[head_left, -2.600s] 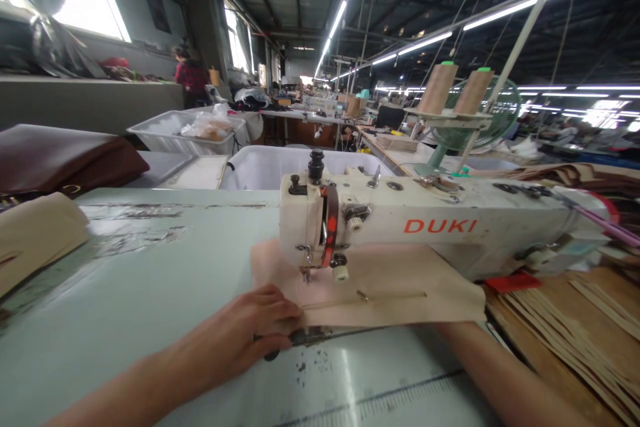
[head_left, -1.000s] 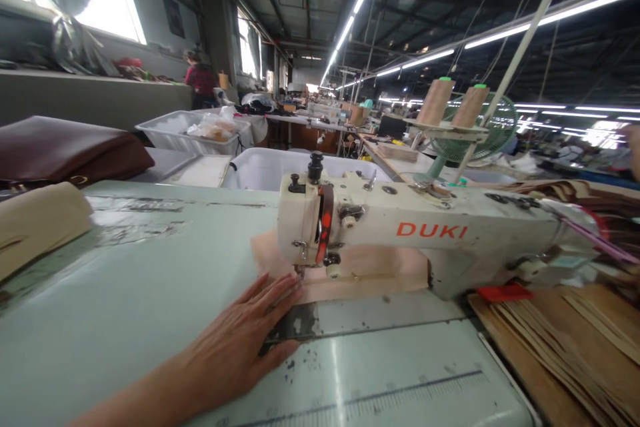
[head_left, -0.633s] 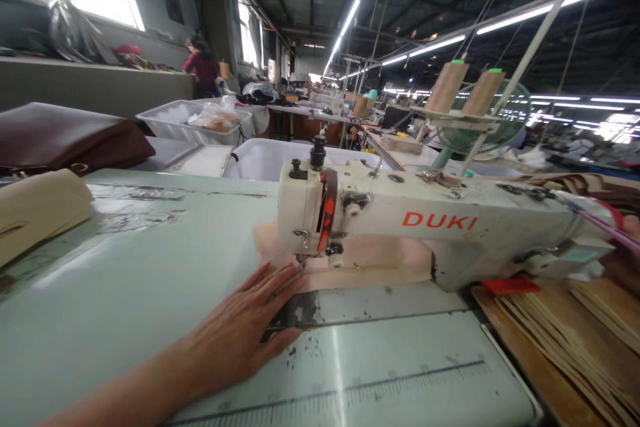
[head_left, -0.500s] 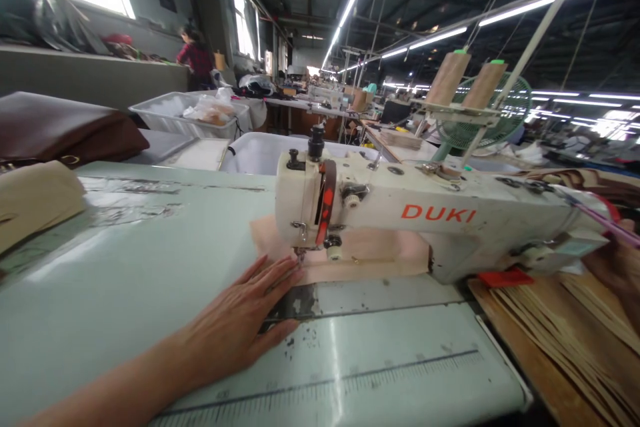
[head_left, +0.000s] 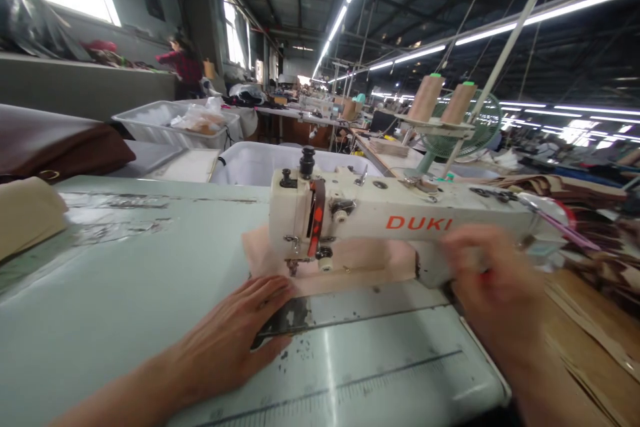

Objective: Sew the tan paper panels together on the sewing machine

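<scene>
My left hand point(head_left: 240, 327) lies flat, fingers stretched, at the near edge of a pale pink-beige panel point(head_left: 350, 280). Its fingertips rest just in front of the presser foot point(head_left: 292, 267) of a white sewing machine point(head_left: 360, 227). Part of the panel passes beneath the machine's head and arm. A small metal piece point(head_left: 347, 269) shows on it. My right hand point(head_left: 493, 280) is raised before the right part of the machine arm, its fingers curled and smeared by motion. A spot of red shows at its fingers; whether it holds anything is unclear.
Tan strips point(head_left: 595, 340) lie on a brown board point(head_left: 575, 300) at the right. Two thread cones point(head_left: 426, 99) stand behind the machine. White tubs point(head_left: 170, 121) sit beyond the table point(head_left: 125, 280). A beige piece point(head_left: 30, 213) lies at left. A person point(head_left: 185, 67) stands far back.
My right hand has come in from the far right edge to the front of the machine arm. My left hand stays on the panel. The whole view has shifted slightly.
</scene>
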Demonstrator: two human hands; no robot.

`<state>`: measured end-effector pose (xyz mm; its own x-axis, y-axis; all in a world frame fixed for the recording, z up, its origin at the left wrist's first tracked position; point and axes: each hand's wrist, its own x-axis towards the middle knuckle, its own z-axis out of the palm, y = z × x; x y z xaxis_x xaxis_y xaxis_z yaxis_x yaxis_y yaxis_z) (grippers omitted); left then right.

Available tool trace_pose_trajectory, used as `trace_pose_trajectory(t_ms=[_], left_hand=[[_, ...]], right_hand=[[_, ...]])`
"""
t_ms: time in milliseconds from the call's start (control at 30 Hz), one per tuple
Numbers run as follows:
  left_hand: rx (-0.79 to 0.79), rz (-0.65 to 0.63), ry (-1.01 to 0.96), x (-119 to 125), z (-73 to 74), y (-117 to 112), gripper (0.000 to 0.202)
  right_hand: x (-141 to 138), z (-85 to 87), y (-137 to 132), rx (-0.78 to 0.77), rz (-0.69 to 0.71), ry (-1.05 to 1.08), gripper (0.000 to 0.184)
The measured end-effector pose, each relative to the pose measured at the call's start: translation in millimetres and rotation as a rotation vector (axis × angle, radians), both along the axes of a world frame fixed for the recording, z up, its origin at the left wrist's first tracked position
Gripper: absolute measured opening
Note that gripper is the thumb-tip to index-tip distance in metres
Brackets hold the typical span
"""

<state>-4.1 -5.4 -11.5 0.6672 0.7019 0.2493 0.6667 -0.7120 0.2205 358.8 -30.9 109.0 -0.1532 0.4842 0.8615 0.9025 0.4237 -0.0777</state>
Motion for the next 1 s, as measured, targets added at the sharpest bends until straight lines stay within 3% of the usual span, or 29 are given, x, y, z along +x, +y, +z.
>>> trace_pose_trajectory(t_ms=[67,100,167,267,533,1000], left_hand=[[0.020,0.011,0.028,-0.6,-2.0,0.1,0.057],[0.032,0.012,0.033,-0.5,-2.2,0.3,0.057],[0.050,0.006,0.022,-0.2,-1.3,0.7,0.058],[0.058,-0.012,-0.017,0.2,0.7,1.3,0.062],[0.081,-0.010,-0.017,0.2,0.9,5.6,0.069],[0.073,-0.017,0.026,0.6,2.2,8.0,0.071]], right_hand=[[-69.5,-44.7,7.3,-0.360,0.356,-0.116,0.012],[-94.9,-66.5,14.2,-0.472,0.442,-0.176,0.013],[-123.1,-102.0,30.2,-0.558,0.479,-0.266,0.023],[-125.2,-128.0,46.7,-0.570,0.440,-0.332,0.032],[-119.6,-127.4,45.9,-0.578,0.402,-0.360,0.038],[-121.6,-132.6,46.9,-0.574,0.397,-0.217,0.036]])
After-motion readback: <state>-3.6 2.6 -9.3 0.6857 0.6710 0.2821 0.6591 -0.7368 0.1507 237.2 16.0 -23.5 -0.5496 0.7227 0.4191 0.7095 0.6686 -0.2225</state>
